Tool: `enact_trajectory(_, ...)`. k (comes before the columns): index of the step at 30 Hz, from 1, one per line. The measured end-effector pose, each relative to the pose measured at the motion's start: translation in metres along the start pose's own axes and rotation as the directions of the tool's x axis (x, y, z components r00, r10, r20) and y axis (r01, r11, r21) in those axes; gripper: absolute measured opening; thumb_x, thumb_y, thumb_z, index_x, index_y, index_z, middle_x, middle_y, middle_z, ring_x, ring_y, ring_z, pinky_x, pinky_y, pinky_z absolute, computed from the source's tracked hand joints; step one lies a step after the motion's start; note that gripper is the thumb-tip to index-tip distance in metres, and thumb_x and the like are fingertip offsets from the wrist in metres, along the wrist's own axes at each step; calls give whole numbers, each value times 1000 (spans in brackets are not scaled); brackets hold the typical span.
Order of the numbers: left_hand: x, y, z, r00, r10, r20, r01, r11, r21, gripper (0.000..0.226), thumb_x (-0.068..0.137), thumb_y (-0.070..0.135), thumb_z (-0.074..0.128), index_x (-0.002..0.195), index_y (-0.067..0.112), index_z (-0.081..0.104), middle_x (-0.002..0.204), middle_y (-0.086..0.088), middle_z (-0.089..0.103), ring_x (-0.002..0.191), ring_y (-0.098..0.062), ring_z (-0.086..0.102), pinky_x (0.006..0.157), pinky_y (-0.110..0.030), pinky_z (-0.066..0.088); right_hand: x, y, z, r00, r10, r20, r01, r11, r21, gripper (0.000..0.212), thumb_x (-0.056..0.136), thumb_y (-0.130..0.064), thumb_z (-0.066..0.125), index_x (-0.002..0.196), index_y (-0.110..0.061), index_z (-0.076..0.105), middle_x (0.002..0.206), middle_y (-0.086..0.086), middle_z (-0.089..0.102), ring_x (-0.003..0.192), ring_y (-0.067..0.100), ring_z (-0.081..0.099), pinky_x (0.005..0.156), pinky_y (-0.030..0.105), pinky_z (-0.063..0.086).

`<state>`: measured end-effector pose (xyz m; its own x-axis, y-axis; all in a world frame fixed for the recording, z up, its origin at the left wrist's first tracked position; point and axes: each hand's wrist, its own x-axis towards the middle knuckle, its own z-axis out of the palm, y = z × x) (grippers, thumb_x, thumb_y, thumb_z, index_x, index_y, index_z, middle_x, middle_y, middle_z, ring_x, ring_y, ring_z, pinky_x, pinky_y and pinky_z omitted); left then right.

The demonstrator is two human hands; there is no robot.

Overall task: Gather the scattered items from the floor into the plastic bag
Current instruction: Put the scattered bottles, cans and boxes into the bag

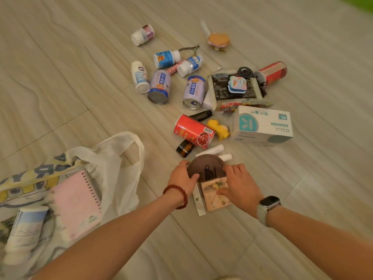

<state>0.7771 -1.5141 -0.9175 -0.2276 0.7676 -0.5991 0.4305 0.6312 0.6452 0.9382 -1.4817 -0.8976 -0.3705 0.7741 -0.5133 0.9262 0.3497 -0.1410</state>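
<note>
The white box [262,126] shows "60", upside down; the can labels seem Chinese, unreadable.

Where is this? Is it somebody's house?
Probably a room at home. The floor is pale wood-look tile, and ordinary household things lie scattered: food cans, pill bottles, a tissue box, beside a plastic bag.
</note>
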Motion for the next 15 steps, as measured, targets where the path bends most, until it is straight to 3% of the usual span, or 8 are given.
enact_trajectory(2,-7,3,-4,995,4,-97,-8,999,-41,26,88,14,53,113,8,51,113,-12,62,104,-25,58,85,-29,47,-4,3,-3,996,-66,61,71,994,-83,49,86,-40,55,125,-13,42,125,7,46,115,24,36,95,33,36)
enact_trajectory(4,-25,-3,-19,987,66,-145,-68,998,-3,17,89,12,52,104,7,55,104,-11,63,97,-23,59,79,-26,47,-9,0,-9,972,-182,146,192,980,-57,35,91,-34,48,119,-13,50,117,7,49,111,24,40,91,32,37)
enact_trajectory(6,-50,-18,-48,971,164,-175,-162,987,26,15,88,11,53,102,7,57,96,-7,63,88,-18,59,76,-22,47,-14,-13,-17,937,-293,192,276,955,110,25,92,-26,47,113,-14,55,110,6,52,102,22,49,85,33,39)
enact_trajectory(8,-78,-38,-88,946,229,-231,-218,973,74,14,87,10,54,100,9,60,88,0,60,77,-6,55,67,-5,41,-15,-36,-24,910,-387,152,335,899,281,19,92,-22,48,107,-14,57,101,2,55,91,19,52,80,32,41)
enact_trajectory(10,-104,-65,-131,921,185,-342,-168,983,78,15,87,8,54,99,9,62,85,1,59,76,-6,55,64,-1,39,-14,-69,-30,896,-440,58,368,811,455,14,92,-19,49,101,-12,58,92,0,57,86,18,55,77,30,43)
enact_trajectory(13,-138,-111,-186,868,9,-497,-21,1000,-19,20,88,5,52,105,3,62,93,-7,63,86,-21,57,76,-17,43,-8,-133,-36,890,-451,-60,396,704,590,17,93,-14,46,103,-9,58,91,2,60,84,17,55,67,18,39)
enact_trajectory(15,-154,-136,-209,821,-105,-561,54,993,-107,22,88,3,51,107,0,61,96,-9,62,89,-23,56,82,-31,43,1,-180,-34,881,-467,-69,408,678,612,23,93,-12,43,110,-6,57,102,9,63,94,21,57,72,20,38)
